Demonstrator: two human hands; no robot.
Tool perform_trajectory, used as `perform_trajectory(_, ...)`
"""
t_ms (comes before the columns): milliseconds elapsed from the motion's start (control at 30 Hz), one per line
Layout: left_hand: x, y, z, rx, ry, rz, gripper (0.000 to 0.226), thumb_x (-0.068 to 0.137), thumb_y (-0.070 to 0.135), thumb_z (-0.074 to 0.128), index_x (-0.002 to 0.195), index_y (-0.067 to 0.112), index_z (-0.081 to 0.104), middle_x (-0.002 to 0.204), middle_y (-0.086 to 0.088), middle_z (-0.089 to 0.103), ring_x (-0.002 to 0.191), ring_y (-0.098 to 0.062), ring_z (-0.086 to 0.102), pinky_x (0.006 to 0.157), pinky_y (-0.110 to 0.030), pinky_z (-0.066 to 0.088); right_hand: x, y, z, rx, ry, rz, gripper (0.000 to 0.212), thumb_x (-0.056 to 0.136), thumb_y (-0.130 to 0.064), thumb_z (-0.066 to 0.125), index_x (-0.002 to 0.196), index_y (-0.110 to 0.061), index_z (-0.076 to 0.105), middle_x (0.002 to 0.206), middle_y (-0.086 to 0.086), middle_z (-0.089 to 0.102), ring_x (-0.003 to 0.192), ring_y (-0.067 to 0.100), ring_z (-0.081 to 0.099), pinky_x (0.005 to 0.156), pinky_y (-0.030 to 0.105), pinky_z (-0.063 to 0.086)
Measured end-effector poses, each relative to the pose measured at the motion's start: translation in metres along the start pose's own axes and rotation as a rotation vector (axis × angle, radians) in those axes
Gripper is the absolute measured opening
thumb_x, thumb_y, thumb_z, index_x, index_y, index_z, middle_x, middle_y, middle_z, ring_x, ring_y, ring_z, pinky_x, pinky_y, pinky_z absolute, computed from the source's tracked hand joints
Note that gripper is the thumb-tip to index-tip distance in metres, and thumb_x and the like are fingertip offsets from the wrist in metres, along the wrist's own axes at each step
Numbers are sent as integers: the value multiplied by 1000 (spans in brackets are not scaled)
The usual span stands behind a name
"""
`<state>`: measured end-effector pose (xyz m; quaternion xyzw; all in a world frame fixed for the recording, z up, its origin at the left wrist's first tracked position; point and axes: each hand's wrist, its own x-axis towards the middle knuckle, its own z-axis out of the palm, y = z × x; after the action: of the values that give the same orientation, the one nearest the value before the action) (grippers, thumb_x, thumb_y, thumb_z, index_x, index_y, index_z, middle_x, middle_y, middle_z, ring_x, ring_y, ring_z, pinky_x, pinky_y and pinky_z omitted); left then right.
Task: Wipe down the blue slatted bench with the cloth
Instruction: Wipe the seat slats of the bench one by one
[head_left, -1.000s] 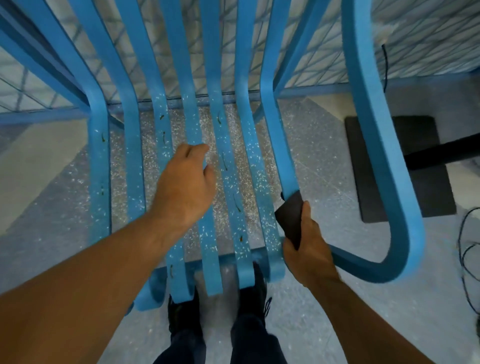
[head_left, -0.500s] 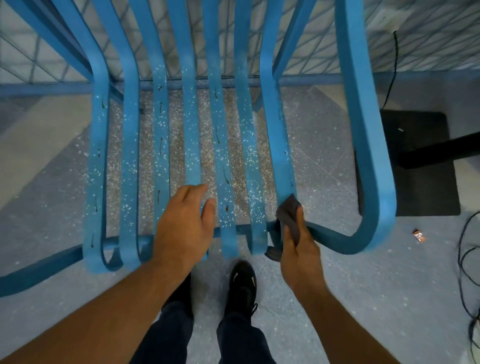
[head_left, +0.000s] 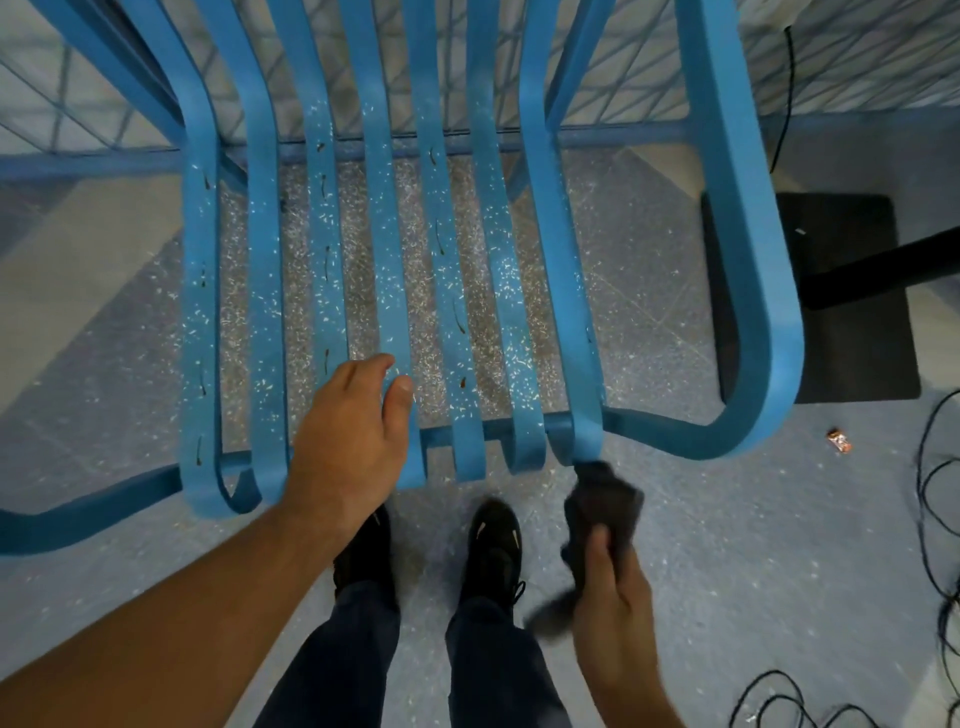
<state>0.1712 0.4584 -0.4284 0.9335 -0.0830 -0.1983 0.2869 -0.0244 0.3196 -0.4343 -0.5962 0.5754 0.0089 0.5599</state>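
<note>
Trousers (head_left: 337, 654), dark, two legs, at the bottom edge of the view. Shoes (head_left: 496, 540), black, one pair, on the speckled grey floor (head_left: 727, 571) just short of the bench's front edge. Right hand (head_left: 613, 587): fingers and thumb curled round a dark cloth (head_left: 605, 499), held off the seat in front of the right front corner. The top of the cloth reaches the curled end of the rightmost slat, but blur makes it unclear whether the two touch. Left hand (head_left: 348, 441): palm down, fingers relaxed and close together, resting on the front edge of the seat over the middle slats, holding nothing. Bench (head_left: 558, 260): blue, seven narrow slats running from the curled front edge back and up into the backrest, gaps between them showing the floor. The slats carry white flecks and a few small dark marks. Armrest (head_left: 737, 208): broad blue loop along the right side, joining the front edge. Wrapper (head_left: 839, 441), small, on the floor right of the armrest. Cables (head_left: 930, 493), black, looped, at the right edge. Mat (head_left: 831, 364), black, beyond the armrest. Wire mesh (head_left: 831, 52) behind the backrest.
</note>
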Motion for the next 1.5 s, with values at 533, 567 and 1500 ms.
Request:
perform_trajectory(533,2,-14,-9,-10,14,26,48,101,39,32,134,10,49,125,-9,57,114,-26,53,93,-36,42,49,-22,90,-628,-20,-469,72,96,-54,27,155,-19,2,156,12,18,140,33,25,114,49,31)
perform_trajectory(567,3,-14,-10,-7,19,27,47,101,38,32,134,10,50,125,-10,57,114,-26,53,92,-36,42,50,-21,89,-693,-27,-501,72,97,-51,29,154,-17,2,154,15,18,139,36,25,113,50,32)
perform_trajectory(1500,62,-10,-10,169,110,53,42,97,29,48,131,5,50,127,-14,53,117,-32,46,99,-49,42,99,-65,96,-672,-48,-473,69,95,-55,42,152,-22,19,132,7,54,107,25,58,86,35,49)
